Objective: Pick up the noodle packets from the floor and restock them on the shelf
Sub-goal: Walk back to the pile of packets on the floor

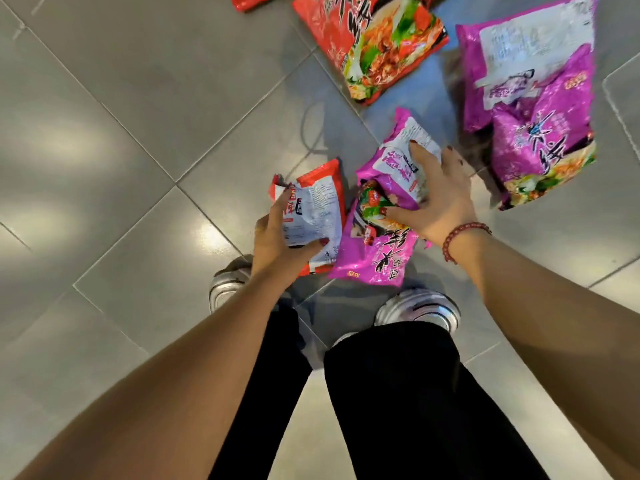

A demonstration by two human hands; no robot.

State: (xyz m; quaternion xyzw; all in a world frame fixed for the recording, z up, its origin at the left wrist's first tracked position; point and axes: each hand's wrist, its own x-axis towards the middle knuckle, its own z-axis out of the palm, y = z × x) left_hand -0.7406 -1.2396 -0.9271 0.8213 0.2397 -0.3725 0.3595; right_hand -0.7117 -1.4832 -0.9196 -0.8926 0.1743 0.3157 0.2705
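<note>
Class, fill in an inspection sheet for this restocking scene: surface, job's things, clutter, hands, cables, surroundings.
Surface: grey tiled floor, glossy, with light reflections.
Job's things: small red packet and upper purple packet in hand; lower purple packet beneath, hold unclear. On the floor: large red packet, edge red packet, two overlapping purple packets.
Clutter: nothing seen.
Hands: left hand grips the small red packet; right hand grips the upper purple packet.
Cables: nothing seen.
Surroundings: shoes, black trousers, bead bracelet on the right wrist; shelf not in view.
</note>
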